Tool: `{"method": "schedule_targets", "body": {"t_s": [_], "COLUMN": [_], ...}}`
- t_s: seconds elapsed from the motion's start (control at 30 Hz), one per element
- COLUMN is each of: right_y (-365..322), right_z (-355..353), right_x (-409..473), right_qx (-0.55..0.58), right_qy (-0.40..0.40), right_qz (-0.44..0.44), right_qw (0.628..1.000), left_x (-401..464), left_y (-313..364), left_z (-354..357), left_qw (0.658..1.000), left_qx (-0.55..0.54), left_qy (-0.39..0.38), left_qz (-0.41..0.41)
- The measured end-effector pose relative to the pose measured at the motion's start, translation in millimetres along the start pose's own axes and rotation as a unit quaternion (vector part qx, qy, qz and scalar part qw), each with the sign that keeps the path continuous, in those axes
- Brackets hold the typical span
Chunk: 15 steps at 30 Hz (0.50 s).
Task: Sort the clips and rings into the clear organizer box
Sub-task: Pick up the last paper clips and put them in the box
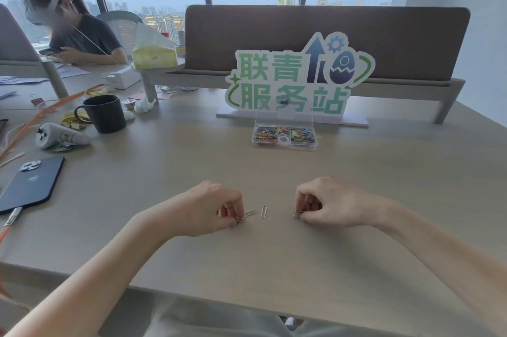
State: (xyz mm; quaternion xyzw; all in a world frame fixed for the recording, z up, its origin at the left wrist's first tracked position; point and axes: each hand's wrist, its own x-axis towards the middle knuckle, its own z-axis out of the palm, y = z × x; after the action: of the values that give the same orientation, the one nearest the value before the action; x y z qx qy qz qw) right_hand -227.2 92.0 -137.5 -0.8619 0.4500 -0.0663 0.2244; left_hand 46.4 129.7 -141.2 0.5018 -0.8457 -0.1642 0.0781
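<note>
The clear organizer box (284, 146) stands open at the far middle of the table, its lid up, with coloured paper clips, a white ring and binder clips in its compartments. My left hand (216, 207) rests on the table and pinches a metal clip (241, 218). A second silver clip (250, 212) juts out beside those fingers. One loose silver paper clip (263, 211) lies between my hands. My right hand (326, 203) has its fingers curled and pinches a small metal clip (297, 214) against the table.
A green-and-white sign (295, 84) stands behind the box, before a brown desk divider (329, 34). At the left are a dark phone (30, 184), a black mug (105, 114), a white device (59, 136), a tissue box (155, 56) and clutter. A person sits far left.
</note>
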Motion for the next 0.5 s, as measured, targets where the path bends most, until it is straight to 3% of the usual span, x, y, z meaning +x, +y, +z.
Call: {"method": "schedule_targets", "body": {"t_s": [0.33,0.5], "right_y": [-2.0,1.5], "right_z": [1.8,-5.6], "right_x": [-0.4,3.5], "right_qx": [-0.013,0.082], "right_qy": [0.002,0.02], "right_qz": [-0.004,-0.008], "right_qw": [1.0,0.996], "left_x": [4.8,15.9], "left_y": [0.1,-2.7], "left_z": [4.1,-3.1], "left_qw": [0.999,0.999], "left_qx": [-0.04,-0.036], "left_qy": [-0.016,0.034], "left_qz": [-0.01,0.019]}}
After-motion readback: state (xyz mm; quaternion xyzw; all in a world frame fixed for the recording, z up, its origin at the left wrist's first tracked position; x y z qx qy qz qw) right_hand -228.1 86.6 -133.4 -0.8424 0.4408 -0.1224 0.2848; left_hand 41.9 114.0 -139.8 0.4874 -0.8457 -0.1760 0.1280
